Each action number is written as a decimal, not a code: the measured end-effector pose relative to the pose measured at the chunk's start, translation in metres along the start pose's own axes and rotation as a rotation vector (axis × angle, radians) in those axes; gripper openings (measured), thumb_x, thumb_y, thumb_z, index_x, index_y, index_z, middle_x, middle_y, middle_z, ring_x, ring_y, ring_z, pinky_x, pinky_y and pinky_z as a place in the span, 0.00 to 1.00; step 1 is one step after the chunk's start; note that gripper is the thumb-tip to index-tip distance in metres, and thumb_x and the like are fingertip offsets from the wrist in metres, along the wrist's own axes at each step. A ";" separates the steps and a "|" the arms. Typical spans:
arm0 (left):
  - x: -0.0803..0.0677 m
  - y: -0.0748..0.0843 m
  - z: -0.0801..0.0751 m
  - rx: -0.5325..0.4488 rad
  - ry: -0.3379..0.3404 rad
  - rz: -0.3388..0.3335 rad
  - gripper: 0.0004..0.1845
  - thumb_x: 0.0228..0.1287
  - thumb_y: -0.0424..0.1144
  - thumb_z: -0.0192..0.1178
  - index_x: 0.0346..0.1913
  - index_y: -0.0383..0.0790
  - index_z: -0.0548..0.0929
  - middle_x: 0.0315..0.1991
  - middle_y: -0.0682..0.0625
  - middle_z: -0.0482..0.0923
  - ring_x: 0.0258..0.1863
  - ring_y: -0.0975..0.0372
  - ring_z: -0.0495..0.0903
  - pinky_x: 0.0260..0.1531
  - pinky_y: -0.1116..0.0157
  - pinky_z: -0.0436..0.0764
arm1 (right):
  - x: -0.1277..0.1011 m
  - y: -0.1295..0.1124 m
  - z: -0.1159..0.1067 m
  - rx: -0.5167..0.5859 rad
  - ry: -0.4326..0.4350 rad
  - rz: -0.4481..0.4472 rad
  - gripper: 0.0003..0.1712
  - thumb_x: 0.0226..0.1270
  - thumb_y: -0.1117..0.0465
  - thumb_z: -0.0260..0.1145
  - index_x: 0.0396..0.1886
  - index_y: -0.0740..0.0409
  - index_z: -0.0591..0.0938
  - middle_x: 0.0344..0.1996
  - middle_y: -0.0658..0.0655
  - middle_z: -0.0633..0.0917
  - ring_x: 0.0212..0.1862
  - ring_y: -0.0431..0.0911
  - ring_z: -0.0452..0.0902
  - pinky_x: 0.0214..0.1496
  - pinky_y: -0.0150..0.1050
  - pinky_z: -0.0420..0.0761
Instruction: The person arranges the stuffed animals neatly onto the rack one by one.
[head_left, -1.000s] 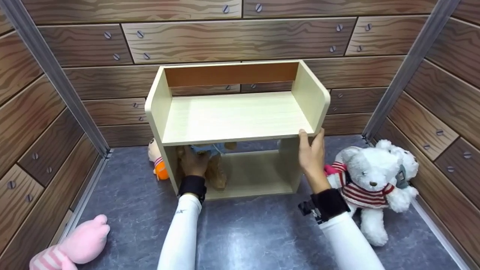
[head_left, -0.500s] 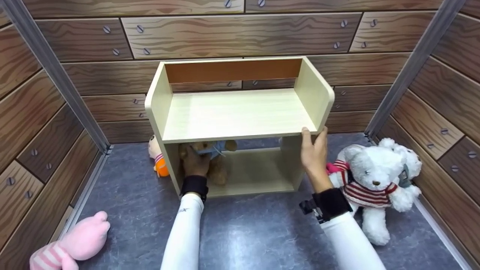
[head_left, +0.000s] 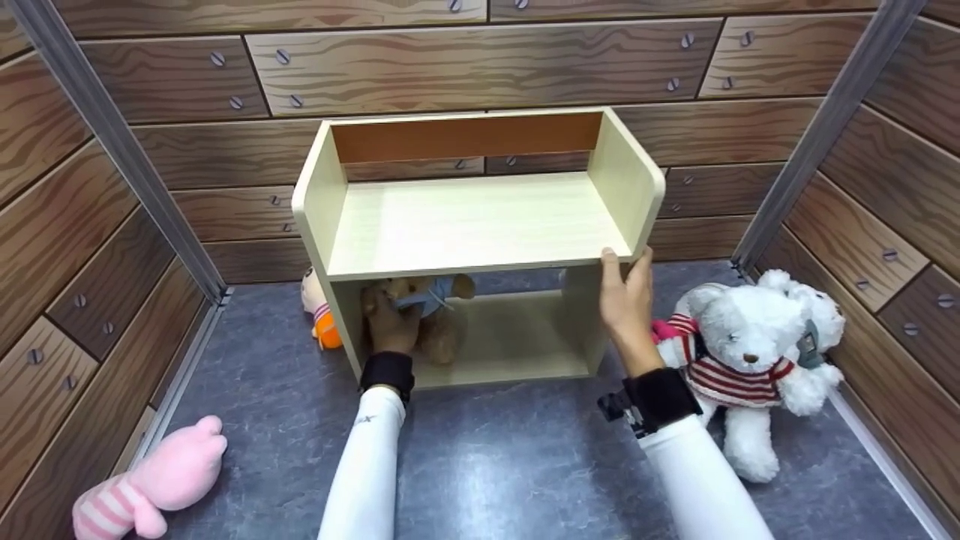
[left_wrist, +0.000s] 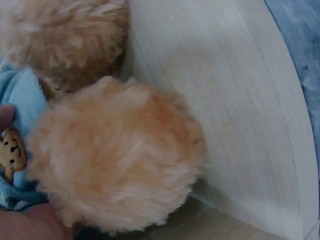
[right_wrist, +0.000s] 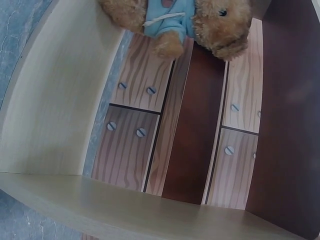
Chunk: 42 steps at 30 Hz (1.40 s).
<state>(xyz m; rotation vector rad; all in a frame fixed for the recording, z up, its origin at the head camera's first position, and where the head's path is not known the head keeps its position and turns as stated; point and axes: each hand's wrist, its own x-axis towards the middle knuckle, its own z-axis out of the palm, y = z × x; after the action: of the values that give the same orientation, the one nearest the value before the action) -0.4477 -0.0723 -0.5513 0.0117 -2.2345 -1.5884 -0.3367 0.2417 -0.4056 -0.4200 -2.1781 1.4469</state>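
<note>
A pale wooden shelf unit [head_left: 480, 225] stands on the grey floor against the back wall. My left hand [head_left: 390, 322] reaches into its lower compartment and holds a brown teddy bear [head_left: 439, 300] in a light blue top. In the left wrist view the bear's fur [left_wrist: 115, 160] fills the frame beside the shelf's side panel [left_wrist: 240, 110], and a fingertip [left_wrist: 5, 117] presses the blue cloth. My right hand [head_left: 624, 296] grips the front right corner of the upper shelf board. The right wrist view looks through the compartment at the bear [right_wrist: 175, 20].
A white bear in a striped jumper [head_left: 739, 352] sits right of the shelf, close to my right wrist. A pink plush [head_left: 150, 484] lies at the front left. A small toy with orange [head_left: 319, 311] pokes out behind the shelf's left side. Wood-patterned walls enclose three sides.
My left hand has set the brown bear a little more upright and deeper in the lower compartment. The right hand stays on the shelf corner.
</note>
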 end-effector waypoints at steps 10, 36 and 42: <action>-0.008 0.024 -0.007 -0.001 0.020 -0.018 0.38 0.64 0.32 0.66 0.72 0.33 0.58 0.67 0.29 0.64 0.67 0.40 0.68 0.62 0.47 0.72 | 0.001 0.000 0.000 0.016 -0.012 -0.002 0.45 0.74 0.41 0.52 0.80 0.59 0.50 0.74 0.69 0.61 0.75 0.63 0.56 0.76 0.57 0.53; -0.028 0.029 -0.020 0.252 0.029 0.027 0.34 0.70 0.39 0.62 0.74 0.39 0.59 0.40 0.33 0.83 0.35 0.45 0.86 0.29 0.49 0.82 | 0.004 0.001 0.006 0.049 -0.015 -0.033 0.38 0.74 0.43 0.53 0.74 0.59 0.59 0.71 0.68 0.65 0.73 0.62 0.60 0.74 0.58 0.57; -0.034 0.028 -0.020 0.240 0.033 0.140 0.39 0.68 0.34 0.62 0.77 0.36 0.55 0.71 0.33 0.58 0.35 0.45 0.86 0.29 0.52 0.84 | 0.004 0.006 0.002 0.045 -0.021 -0.036 0.43 0.74 0.39 0.52 0.77 0.59 0.55 0.73 0.69 0.62 0.75 0.63 0.56 0.76 0.58 0.53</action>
<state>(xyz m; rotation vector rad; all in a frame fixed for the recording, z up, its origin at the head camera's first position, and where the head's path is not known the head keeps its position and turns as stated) -0.4033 -0.0728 -0.5312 -0.0507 -2.3313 -1.2340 -0.3410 0.2441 -0.4108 -0.3500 -2.1546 1.4843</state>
